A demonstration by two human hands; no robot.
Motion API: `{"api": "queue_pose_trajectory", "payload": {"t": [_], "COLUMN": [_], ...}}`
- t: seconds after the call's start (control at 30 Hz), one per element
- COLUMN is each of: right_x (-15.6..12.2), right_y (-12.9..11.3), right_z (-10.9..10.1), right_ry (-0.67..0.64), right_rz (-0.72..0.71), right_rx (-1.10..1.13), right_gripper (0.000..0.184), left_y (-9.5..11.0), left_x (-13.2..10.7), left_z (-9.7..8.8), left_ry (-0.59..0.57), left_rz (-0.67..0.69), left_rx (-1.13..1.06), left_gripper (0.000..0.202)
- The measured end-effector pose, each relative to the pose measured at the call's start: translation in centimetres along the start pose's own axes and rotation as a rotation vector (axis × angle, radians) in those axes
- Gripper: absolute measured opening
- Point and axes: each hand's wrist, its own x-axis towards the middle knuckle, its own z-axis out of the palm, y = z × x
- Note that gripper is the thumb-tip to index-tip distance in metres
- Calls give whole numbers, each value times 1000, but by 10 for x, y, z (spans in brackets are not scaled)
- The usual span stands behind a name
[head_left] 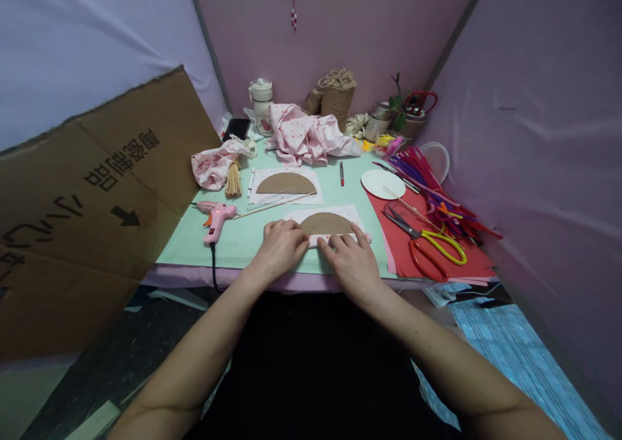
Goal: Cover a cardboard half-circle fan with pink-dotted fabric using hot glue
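Observation:
Both my hands rest at the near edge of a mint-green table [243,239]. My left hand [280,245] and my right hand [350,258] press down on the front edge of a piece of white patterned fabric [350,214], fingers curled over its folded hem. A brown cardboard half-circle [325,223] lies on that fabric just beyond my fingertips. A second half-circle [286,183] on its own fabric piece lies further back, with a thin wooden stick [275,205] across its front.
A pink glue gun [216,221] lies left, its cord over the edge. Red paper [413,249] with scissors [427,242], a white plate [383,183] and pipe cleaners [427,181] are right. Bundled sticks [234,181], pink cloth [306,135], twine spool [336,96] behind. Cardboard sheet [87,207] leans left.

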Motion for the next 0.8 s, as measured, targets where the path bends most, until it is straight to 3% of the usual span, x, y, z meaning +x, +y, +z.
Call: {"api": "queue_pose_trajectory", "payload": {"t": [0.13,0.27,0.53,0.8], "right_x": [0,-1,-1,1], "right_y": [0,-1,-1,1], "right_z": [1,0,-1,-2], "right_ry": [4,-5,-9,-24], "right_rz": [4,7,8,20], "right_rx": [2,18,-1,12], "right_gripper": [34,35,36,34], "left_y": [-3,-6,-1,2], "left_x": [-3,-5,-1,0], "left_z": [4,7,9,10], "left_ry": [92,95,111,45], "left_rz": [-88,-132,-92,-53], "left_rx": [-7,-15,-63,-88], "left_gripper": [20,22,25,26]}}
